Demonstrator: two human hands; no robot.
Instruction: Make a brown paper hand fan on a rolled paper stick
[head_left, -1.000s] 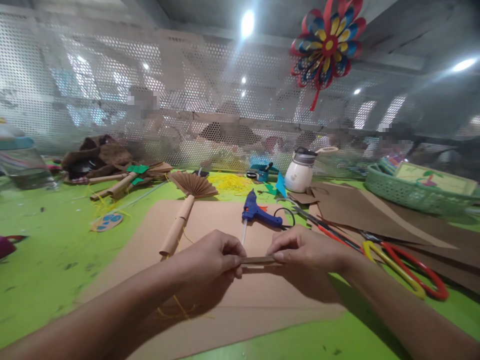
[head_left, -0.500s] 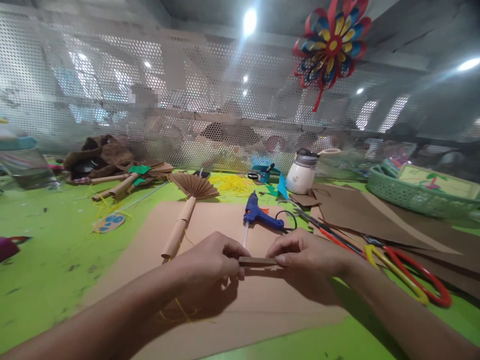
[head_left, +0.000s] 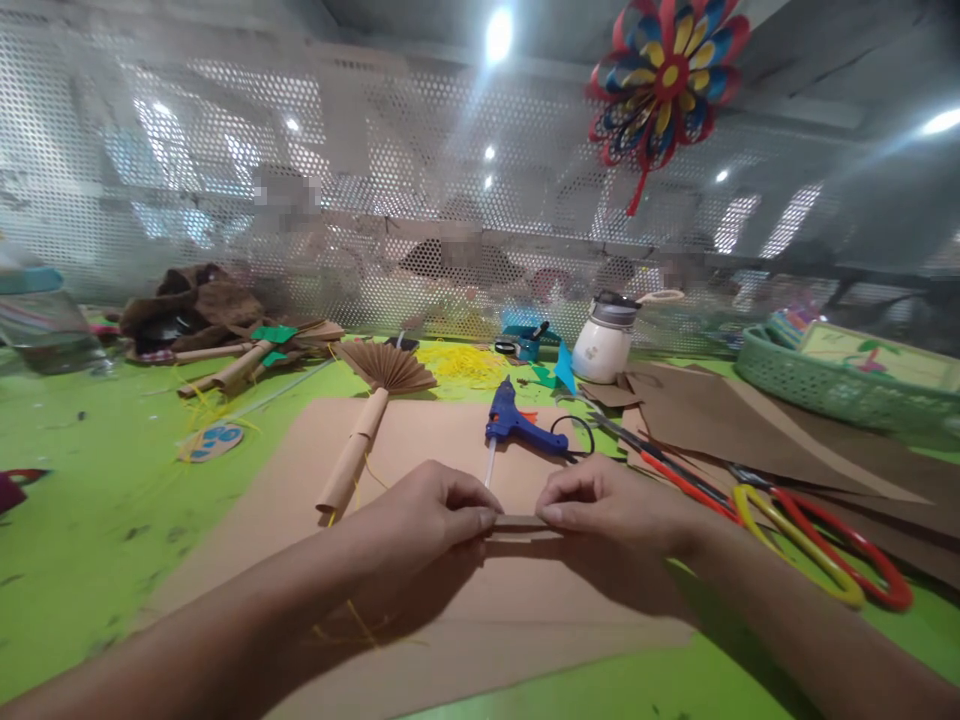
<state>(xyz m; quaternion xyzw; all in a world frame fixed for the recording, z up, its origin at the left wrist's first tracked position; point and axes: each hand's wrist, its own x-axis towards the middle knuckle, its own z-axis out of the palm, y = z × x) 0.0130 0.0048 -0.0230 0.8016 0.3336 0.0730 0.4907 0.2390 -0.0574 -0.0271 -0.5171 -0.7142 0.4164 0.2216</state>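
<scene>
A narrow brown paper strip (head_left: 519,522) spans the gap between my hands, above a large tan paper sheet (head_left: 517,590). My left hand (head_left: 450,505) pinches its left end, and my right hand (head_left: 581,500) pinches the right end. Just beyond them lies a blue glue gun (head_left: 517,420) with a clear glue stick pointing toward my hands. To the left, a rolled tan paper tube (head_left: 354,452) meets a pleated brown paper fan (head_left: 390,365) at its top.
Scissors with red handles (head_left: 847,550) and yellow ones (head_left: 795,545) lie right, near brown paper sheets (head_left: 697,420) and a green basket (head_left: 840,385). At the back stand a white jar (head_left: 602,345) and yellow shreds (head_left: 457,365). A water bottle (head_left: 45,330) is far left.
The strip now looks thinner and flatter between my fingers. My left fingers have shifted slightly right along it. The view has moved a little.
</scene>
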